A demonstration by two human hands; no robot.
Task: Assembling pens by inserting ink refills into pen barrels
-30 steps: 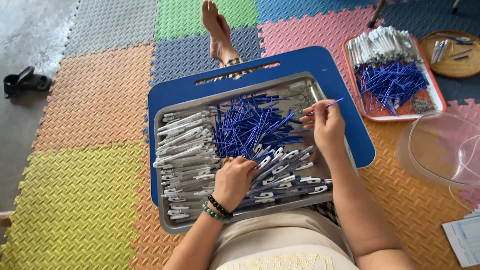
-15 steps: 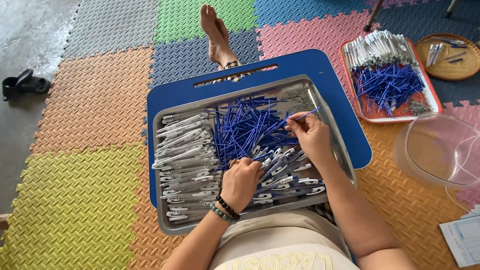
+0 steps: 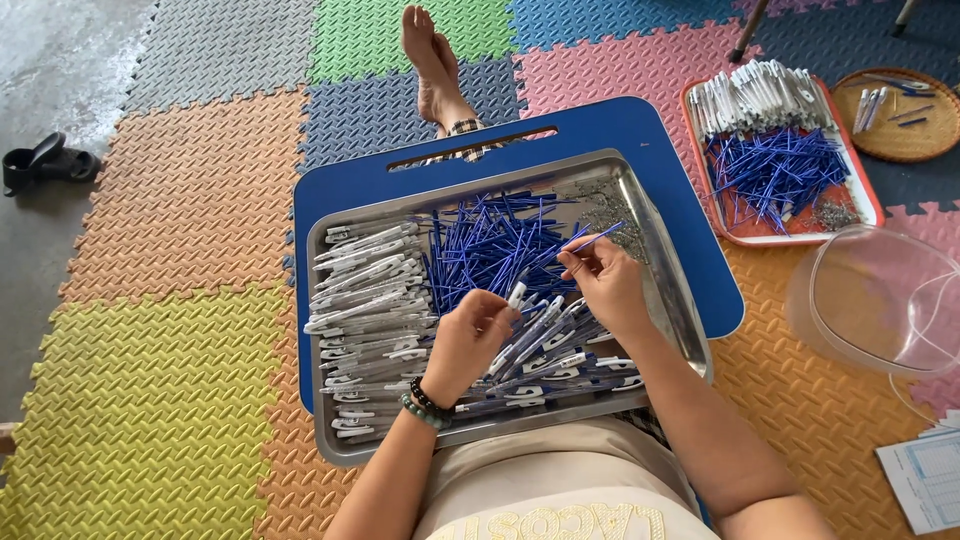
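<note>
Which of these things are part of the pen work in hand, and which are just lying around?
In use: left hand on white pen barrel; right hand pinching blue refill; metal tray; blue lap desk.

Lying about: black sandal; clear plastic tub; wicker tray.

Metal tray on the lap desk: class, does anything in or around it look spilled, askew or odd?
Nothing stands out. The metal tray sits skewed on the blue lap desk, but its pen parts stay inside, sorted into white barrels and blue refills.
</note>
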